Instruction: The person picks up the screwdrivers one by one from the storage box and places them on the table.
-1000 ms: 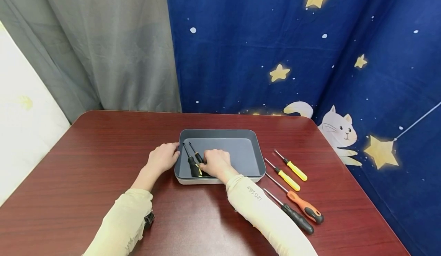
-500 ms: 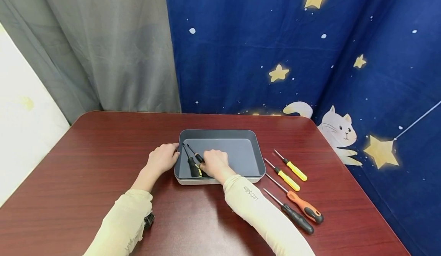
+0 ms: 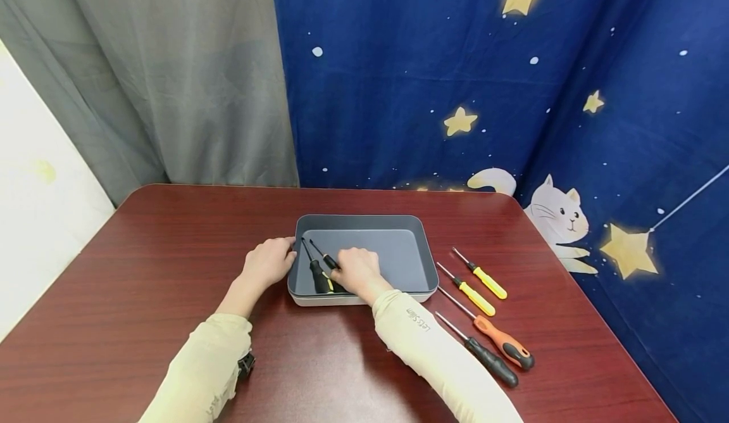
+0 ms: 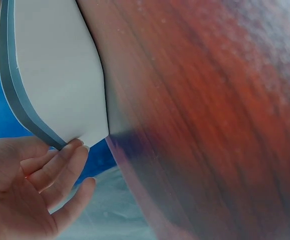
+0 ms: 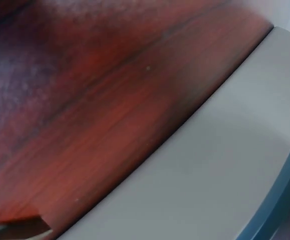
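A grey rectangular box [image 3: 398,221] with pale outer walls stands on the table. My left hand [image 3: 269,261] grips its left side; in the left wrist view the fingers [image 4: 73,159] bend against the outer wall at a corner, with the thumb by the rim. Inside the box, my right hand [image 3: 359,272] holds a black screwdriver [image 3: 329,261], covering part of its handle. Left of it lies another black screwdriver [image 3: 320,277] with yellow marks, tip toward the back. From the right wrist only the box's outer wall [image 5: 200,165] and table show, not the fingers.
Right of the box lie two yellow-handled screwdrivers [image 3: 491,282], an orange-and-black screwdriver [image 3: 501,337] and a black-handled screwdriver [image 3: 491,361], tips toward the box. The red-brown table [image 3: 188,246] ends before a grey curtain [image 3: 216,94] and a blue starry curtain [image 3: 370,81].
The screwdriver under my right hand has turned slightly, its tip shifting a little left toward the other one. My left hand and the box have stayed in place.
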`<state>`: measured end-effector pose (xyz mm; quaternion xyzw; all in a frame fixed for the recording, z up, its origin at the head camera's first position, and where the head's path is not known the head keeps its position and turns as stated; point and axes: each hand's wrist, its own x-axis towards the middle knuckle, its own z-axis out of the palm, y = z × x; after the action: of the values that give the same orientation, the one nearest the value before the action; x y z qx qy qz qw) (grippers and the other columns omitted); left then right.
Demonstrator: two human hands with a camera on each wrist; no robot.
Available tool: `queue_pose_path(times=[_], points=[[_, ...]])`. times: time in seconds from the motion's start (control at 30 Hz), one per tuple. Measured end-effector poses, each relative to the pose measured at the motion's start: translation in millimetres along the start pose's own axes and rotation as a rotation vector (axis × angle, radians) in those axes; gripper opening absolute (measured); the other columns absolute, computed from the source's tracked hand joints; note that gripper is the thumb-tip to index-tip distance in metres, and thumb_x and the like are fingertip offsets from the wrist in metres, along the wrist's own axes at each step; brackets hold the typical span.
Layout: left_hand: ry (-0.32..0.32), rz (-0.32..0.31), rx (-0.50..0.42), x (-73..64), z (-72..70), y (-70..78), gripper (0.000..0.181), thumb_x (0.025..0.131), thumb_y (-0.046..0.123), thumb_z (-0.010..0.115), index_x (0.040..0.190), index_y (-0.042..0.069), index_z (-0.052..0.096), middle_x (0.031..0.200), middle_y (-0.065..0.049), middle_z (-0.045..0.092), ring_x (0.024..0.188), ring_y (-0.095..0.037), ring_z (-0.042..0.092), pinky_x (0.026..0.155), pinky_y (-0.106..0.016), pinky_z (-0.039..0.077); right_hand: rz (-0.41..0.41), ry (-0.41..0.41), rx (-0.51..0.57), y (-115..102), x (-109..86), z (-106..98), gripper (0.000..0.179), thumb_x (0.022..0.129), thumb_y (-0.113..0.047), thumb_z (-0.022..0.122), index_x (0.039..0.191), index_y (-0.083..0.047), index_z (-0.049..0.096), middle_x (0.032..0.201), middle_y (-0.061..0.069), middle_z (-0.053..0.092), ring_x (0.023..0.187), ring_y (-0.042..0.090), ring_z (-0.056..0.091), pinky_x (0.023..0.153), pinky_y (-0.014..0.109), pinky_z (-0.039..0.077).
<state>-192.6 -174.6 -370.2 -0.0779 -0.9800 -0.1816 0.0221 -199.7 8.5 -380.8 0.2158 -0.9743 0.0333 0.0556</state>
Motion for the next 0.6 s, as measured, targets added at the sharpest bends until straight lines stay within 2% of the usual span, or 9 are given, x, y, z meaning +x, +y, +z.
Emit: queue_pose_path(times=[0.33,0.6], points=[[0.001,0.003,-0.006,0.2,-0.2,-0.4,0.035,0.086,0.012,0.053,0.119,0.001,0.054,0.111,-0.019,0.056,0.091,-0.038,0.055,0.066,-0.052,0.043,-0.015,0.053,0.019,5.2,1.0,-4.2,0.030,0.070,-0.028,0.061,0.047,-0.019,0.044,0.052,-0.002,0.050,0.051,0.021,0.052,0.039,0.035,0.035],[0.005,-0.001,-0.007,-0.2,0.0,-0.2,0.036,0.086,0.013,0.053,0.119,0.000,0.054,0.112,-0.019,0.055,0.092,-0.038,0.055,0.068,-0.053,0.043,-0.021,0.058,0.045,9.0,-0.3,-5.7,0.031,0.070,-0.028,0.060,0.046,-0.020,0.042,0.047,-0.007,0.043,0.047,0.017,0.046,0.038,0.033,0.031]])
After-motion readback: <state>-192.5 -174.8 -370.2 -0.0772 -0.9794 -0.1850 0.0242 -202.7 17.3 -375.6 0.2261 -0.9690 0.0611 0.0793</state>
